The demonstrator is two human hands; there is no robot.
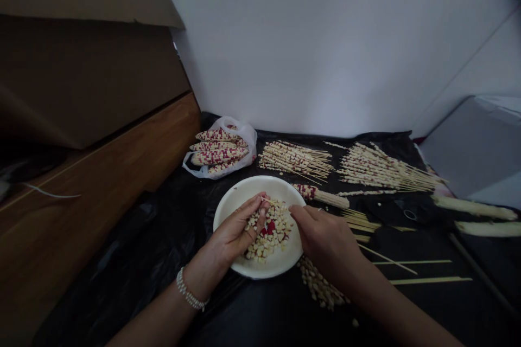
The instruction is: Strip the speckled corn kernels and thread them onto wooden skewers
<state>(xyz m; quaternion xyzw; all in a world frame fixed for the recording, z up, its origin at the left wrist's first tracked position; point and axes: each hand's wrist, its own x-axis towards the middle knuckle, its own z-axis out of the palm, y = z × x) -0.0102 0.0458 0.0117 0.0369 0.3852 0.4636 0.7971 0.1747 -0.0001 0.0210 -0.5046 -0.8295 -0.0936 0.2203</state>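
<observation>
Kernels (271, 233) lie loose in the white bowl (236, 200), directly beneath the left hand (240, 227), whose fingers pinch narrowly on one end of a thin skewer (273, 202). The right hand (321, 233) meets the skewer's other end at the bowl's rim, fingers curled; I cannot tell its grip. The skewer's point could prick a fingertip if it slips. Weight on the rim might tip the bowl, adding to the spilled kernels (321, 287) under the right wrist on the desk (252, 314).

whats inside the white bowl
Loose pale and red corn kernels lie in the white bowl. The left hand covers whatever lies beneath it.
</observation>
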